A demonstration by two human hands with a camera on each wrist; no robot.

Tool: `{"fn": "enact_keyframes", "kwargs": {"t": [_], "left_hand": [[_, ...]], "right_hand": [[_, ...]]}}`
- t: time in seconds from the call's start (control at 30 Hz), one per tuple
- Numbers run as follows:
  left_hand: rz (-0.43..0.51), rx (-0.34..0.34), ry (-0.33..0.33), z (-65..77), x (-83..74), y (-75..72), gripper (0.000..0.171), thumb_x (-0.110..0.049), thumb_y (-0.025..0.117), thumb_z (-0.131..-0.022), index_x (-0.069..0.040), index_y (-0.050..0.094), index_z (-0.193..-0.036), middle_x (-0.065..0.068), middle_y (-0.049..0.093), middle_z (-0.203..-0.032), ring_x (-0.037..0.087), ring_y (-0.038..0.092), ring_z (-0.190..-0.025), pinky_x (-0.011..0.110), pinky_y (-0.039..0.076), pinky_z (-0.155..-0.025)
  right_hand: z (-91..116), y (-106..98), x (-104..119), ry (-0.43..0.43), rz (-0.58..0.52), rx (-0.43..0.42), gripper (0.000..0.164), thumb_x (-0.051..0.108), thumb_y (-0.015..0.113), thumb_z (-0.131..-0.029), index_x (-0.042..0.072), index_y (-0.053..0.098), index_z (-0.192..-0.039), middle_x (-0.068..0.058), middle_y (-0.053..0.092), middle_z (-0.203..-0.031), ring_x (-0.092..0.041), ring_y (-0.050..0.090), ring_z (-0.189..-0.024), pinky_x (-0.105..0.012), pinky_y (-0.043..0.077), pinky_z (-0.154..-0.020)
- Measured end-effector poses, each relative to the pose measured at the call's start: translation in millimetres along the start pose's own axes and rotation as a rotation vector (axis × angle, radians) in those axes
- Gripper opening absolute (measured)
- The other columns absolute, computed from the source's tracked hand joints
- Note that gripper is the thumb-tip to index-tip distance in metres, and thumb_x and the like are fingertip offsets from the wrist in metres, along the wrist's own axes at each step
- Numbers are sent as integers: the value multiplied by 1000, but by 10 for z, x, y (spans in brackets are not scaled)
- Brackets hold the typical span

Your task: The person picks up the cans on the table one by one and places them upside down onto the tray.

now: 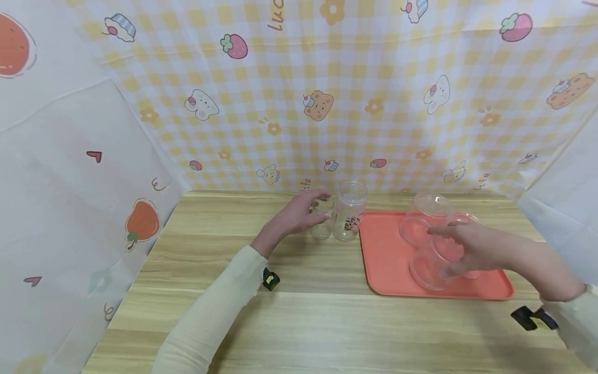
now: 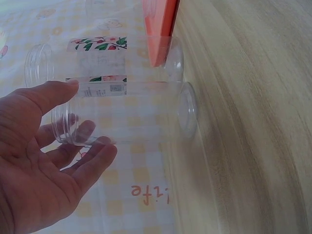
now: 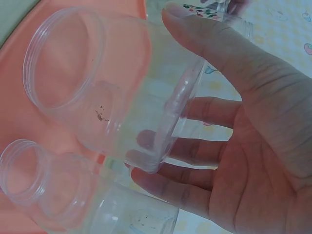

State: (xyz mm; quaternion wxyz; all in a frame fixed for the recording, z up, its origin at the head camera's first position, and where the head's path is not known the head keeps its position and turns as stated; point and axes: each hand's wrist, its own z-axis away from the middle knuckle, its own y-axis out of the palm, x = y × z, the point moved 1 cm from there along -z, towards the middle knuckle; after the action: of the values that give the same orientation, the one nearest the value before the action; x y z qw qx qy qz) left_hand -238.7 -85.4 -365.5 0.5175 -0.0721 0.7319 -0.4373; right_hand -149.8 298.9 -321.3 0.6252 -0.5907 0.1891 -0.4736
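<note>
A pale left sleeve (image 1: 205,322) lies nearest the head camera, leading to the left hand (image 1: 299,212), whose fingers curl around the neck of a slim clear jar (image 1: 322,229) standing upright on the bench (image 1: 299,332), just right of the palm. A leaf-printed jar (image 1: 344,224) stands just beyond it, beside the red tray (image 1: 377,254). Over that tray, the right hand (image 1: 481,246) spreads its fingers around the base end of a wide jar (image 3: 122,87), threaded rim toward the tray; whether they press cannot be told.
</note>
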Motion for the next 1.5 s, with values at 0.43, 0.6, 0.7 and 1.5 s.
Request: {"fn": "enact_keyframes", "kwargs": {"t": [0.43, 0.6, 0.7, 1.5], "left_hand": [[-40, 18, -8, -10, -25, -15, 56, -21, 71, -98, -6, 48, -147, 12, 55, -143, 31, 58, -121, 37, 50, -99], [-102, 49, -23, -50, -100, -42, 55, -19, 72, -97, -3, 50, -144, 14, 55, -142, 34, 59, -121, 40, 48, -102], [-168, 70, -43, -76, -182, -67, 52, -19, 73, -96, -1, 53, -140, 14, 57, -140, 32, 58, -122, 40, 46, -105], [-407, 175, -235, -206, -585, -175, 52, -15, 82, -87, -3, 61, -133, 9, 62, -134, 26, 58, -121, 39, 48, -102]], "right_hand": [[-32, 95, 88, 35, 113, -39, 95, 49, 93, -66, -3, 56, -138, -17, 65, -114, -42, 58, -107, -55, 55, -80], [-25, 127, 102, 57, 137, -41, 97, 51, 93, -66, -3, 56, -138, -24, 59, -121, -41, 59, -105, -57, 55, -80], [-23, 135, 101, 59, 135, -38, 99, 52, 92, -66, -2, 55, -139, -23, 59, -121, -40, 58, -106, -58, 55, -80], [105, 69, 89, -50, 51, -178, 101, 61, 88, -68, -1, 54, -140, -19, 56, -134, -42, 52, -120, -59, 51, -87]]}}
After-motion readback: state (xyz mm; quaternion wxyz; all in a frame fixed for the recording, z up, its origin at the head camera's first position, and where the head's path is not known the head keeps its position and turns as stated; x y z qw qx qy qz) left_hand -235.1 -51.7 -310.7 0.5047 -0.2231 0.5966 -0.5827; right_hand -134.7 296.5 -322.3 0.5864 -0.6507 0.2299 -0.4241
